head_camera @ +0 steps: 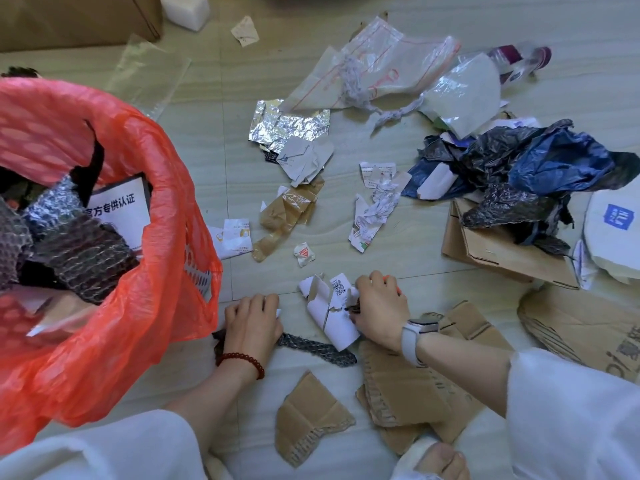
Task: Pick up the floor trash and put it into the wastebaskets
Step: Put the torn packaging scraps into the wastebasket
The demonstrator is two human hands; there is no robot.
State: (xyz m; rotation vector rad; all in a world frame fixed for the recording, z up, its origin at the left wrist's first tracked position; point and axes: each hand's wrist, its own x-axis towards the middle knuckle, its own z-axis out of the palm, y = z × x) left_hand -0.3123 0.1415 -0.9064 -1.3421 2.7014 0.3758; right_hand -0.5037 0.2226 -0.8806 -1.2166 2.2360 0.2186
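A wastebasket lined with a red plastic bag (114, 237) stands at the left, filled with dark bubble wrap and paper. My left hand (252, 323) lies low on the floor beside it, fingers curled over a dark strip of bubble wrap (318, 349) and a small white scrap. My right hand (379, 306) grips the edge of a torn white paper with a QR code (332, 310), and something orange shows under its fingers. Trash litters the tiled floor beyond: crumpled foil (287, 126), brown tape (287, 216) and white paper scraps (374, 206).
Cardboard pieces (311, 417) lie near my knees and at the right (491, 251). A dark blue and black plastic bag (540, 168) is heaped at the right, with clear plastic bags (381, 64) behind it. A cardboard box (76, 19) sits at the top left. My foot (440, 459) shows at the bottom.
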